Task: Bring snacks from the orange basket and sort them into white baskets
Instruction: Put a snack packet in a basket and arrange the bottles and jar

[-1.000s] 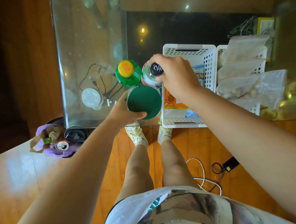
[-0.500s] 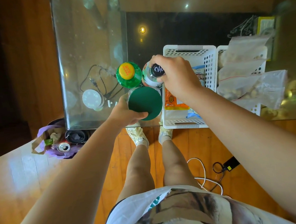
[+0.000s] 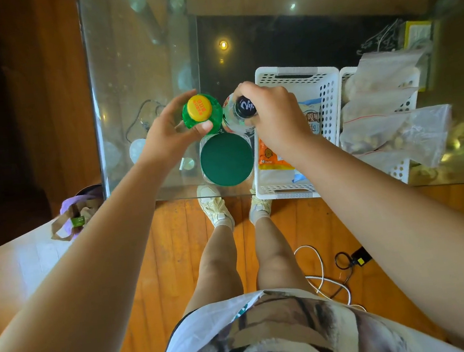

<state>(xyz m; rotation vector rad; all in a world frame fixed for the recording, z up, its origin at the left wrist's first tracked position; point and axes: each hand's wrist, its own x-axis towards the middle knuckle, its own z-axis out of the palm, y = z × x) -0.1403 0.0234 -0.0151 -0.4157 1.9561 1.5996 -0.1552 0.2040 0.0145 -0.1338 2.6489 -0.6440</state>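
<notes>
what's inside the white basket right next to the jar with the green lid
The white basket holds flat snack packets: an orange one and a white-and-blue one with printed characters. The right hand and forearm cover the middle, so anything under them is hidden.

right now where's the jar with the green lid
In the head view, the green-lidded jar stands at the glass table's near edge, left of the white basket.

Colours on the glass tabletop, near its front edge

The green bottle [image 3: 190,120] has a yellow cap with orange print; the clear bottle [image 3: 233,118] has a black cap with white writing. The jar lid [image 3: 226,159] is dark green. The two baskets [image 3: 327,88] are white with dotted holes; one holds an orange snack packet [image 3: 270,154].
</notes>
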